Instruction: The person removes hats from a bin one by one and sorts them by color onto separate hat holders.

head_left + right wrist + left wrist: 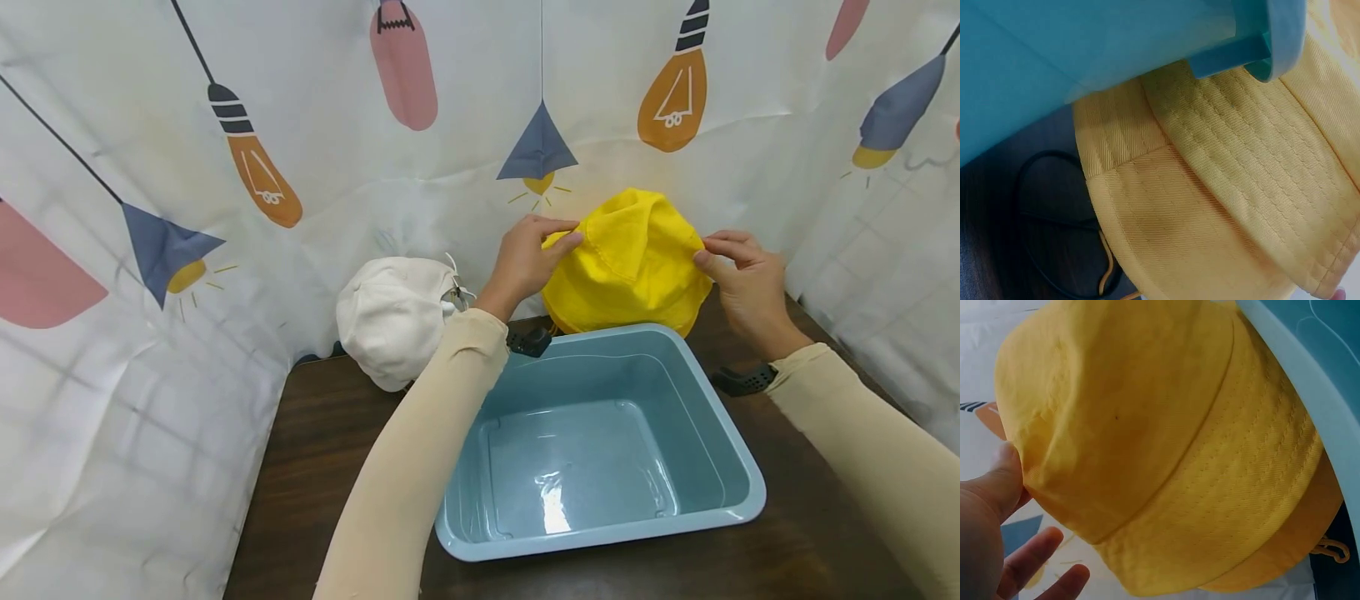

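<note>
A yellow bucket hat (630, 262) stands behind the basin, crown up, between my two hands. My left hand (525, 258) pinches the crown's left side between thumb and forefinger; in the left wrist view its other fingers (1032, 562) are spread apart from the cloth. On the opposite side my right hand (750, 279) pinches the hat's edge with thumb and fingers. Only a fingertip of it shows in the right wrist view, at the corner of the stitched brim (1241, 169). A second yellow brim layer (1179, 231) lies beneath that brim.
A blue plastic basin (577, 542) sits on the dark wooden table (315, 467), its far rim in front of the hat. Left of the hat is a white cap (393, 321). A patterned cloth (465, 108) hangs behind. A black cord (1019, 194) loops beside the brim.
</note>
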Demonstrator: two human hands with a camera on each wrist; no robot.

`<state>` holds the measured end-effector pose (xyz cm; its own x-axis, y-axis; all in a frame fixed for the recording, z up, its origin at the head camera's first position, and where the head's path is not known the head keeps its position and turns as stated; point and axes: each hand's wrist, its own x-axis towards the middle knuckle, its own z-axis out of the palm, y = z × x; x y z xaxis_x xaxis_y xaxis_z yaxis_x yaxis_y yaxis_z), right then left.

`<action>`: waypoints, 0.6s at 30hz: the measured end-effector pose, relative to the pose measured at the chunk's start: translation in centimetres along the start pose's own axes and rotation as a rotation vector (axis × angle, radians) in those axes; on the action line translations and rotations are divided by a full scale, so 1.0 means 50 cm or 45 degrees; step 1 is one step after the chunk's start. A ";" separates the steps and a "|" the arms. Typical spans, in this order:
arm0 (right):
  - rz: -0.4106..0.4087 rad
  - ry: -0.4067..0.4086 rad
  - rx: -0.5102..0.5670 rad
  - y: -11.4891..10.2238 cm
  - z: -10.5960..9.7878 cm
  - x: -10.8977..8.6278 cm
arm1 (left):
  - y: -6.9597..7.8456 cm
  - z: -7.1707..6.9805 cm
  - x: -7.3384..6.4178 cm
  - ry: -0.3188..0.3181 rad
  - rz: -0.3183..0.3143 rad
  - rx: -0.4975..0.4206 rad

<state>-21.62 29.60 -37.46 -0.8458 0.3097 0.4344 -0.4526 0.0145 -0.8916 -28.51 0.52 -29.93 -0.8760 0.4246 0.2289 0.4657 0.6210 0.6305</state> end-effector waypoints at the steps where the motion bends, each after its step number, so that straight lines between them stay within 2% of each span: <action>1: 0.001 0.006 0.000 0.001 0.000 0.000 | -0.003 0.002 0.001 0.007 -0.005 -0.003; 6: 0.008 0.038 0.043 0.007 0.005 0.002 | -0.005 0.006 0.006 0.042 -0.026 -0.005; 10: 0.019 0.056 0.086 0.013 0.006 0.003 | 0.002 0.007 0.009 0.073 -0.054 0.040; 15: 0.057 0.075 0.034 0.022 -0.002 0.007 | 0.003 0.011 0.006 0.093 -0.144 0.127; 18: 0.100 0.076 -0.026 0.029 -0.011 0.008 | -0.001 0.015 0.005 0.106 -0.168 0.150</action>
<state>-22.47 30.29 -38.66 -0.8600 0.3664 0.3551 -0.3789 0.0075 -0.9254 -28.65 1.10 -30.46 -0.9355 0.2813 0.2139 0.3534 0.7423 0.5693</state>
